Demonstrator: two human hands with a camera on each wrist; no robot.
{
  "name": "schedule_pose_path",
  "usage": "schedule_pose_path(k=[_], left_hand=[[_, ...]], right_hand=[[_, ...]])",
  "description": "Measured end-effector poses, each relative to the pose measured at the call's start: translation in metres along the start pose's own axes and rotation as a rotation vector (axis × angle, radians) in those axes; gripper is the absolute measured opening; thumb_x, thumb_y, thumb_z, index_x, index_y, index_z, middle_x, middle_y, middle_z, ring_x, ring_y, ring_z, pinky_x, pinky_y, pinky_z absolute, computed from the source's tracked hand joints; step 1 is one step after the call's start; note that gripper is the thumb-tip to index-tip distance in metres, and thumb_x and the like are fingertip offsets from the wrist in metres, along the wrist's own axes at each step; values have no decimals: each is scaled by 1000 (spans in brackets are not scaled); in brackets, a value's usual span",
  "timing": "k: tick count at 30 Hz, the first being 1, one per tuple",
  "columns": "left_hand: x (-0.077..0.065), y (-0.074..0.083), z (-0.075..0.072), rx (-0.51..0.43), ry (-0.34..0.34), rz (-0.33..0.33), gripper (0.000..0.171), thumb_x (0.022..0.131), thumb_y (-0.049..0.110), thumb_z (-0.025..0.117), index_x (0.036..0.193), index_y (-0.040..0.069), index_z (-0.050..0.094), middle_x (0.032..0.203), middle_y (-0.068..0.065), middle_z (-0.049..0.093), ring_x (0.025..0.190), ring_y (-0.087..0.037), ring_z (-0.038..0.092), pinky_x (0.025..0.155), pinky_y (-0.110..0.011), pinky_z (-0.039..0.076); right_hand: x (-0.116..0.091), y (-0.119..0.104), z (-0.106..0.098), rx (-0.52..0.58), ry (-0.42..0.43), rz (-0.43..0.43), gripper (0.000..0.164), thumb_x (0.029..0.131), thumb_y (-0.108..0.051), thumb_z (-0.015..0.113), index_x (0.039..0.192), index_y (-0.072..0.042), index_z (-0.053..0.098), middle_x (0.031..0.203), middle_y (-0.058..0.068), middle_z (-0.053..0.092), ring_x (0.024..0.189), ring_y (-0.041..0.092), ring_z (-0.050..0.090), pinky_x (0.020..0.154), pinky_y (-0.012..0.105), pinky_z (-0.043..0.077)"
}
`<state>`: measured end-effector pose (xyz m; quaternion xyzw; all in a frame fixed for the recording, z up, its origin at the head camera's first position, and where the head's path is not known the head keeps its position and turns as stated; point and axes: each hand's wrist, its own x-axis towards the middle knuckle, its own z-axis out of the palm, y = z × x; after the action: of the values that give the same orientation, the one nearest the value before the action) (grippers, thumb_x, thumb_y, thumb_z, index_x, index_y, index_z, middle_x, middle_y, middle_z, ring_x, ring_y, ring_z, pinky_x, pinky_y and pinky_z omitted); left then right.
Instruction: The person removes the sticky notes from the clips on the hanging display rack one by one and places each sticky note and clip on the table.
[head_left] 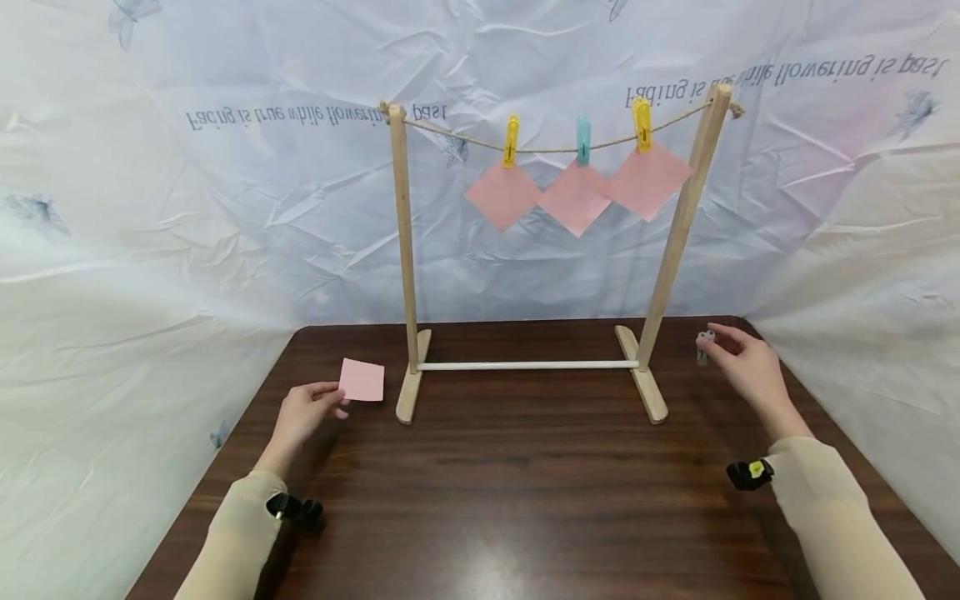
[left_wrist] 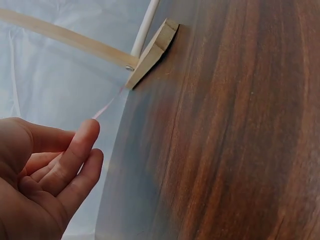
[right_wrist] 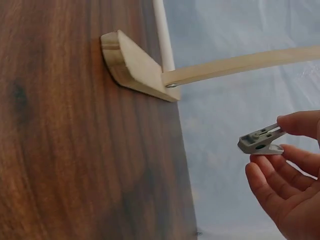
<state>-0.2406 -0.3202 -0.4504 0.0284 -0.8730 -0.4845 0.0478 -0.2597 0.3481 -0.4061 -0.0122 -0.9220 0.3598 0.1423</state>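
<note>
My left hand (head_left: 306,413) pinches a pink square of paper (head_left: 363,381) by its left edge, above the table left of the wooden rack. The left wrist view shows that paper (left_wrist: 104,109) nearly edge-on beyond the fingertips. On the right, my right hand (head_left: 746,371) holds a grey clothespin (head_left: 702,347) by its handle ends between thumb and fingers. Its closed-looking nose (right_wrist: 245,145) points away from the hand in the right wrist view. Three pink paper squares hang from the rope (head_left: 546,151), under a yellow clothespin (head_left: 512,140), a blue clothespin (head_left: 583,139) and another yellow clothespin (head_left: 642,125).
The rack's left post (head_left: 403,233) and right post (head_left: 686,221) stand on wooden feet, joined low down by a white rod (head_left: 525,365). Behind the dark wooden table (head_left: 517,475) hangs a pale printed sheet (head_left: 315,208), which also covers both sides.
</note>
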Motion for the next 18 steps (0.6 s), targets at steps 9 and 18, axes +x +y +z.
schedule_pose_path(k=[9, 18], left_hand=[[3, -7, 4, -1, -47, -42, 40, 101, 10, 60, 130, -17, 56, 98, -23, 74, 69, -18, 74, 71, -27, 60], [5, -11, 7, 4, -49, -61, 39, 101, 6, 59, 131, -18, 54, 95, -22, 73, 66, -18, 72, 65, -29, 60]], right_hand=[[-4, 19, 12, -84, -89, 105, 71, 103, -51, 48, 147, 5, 44, 133, 37, 52, 112, 55, 53, 76, 60, 50], [-9, 30, 21, -138, -213, 78, 67, 105, -42, 51, 142, 14, 45, 124, 40, 56, 104, 53, 59, 74, 56, 53]])
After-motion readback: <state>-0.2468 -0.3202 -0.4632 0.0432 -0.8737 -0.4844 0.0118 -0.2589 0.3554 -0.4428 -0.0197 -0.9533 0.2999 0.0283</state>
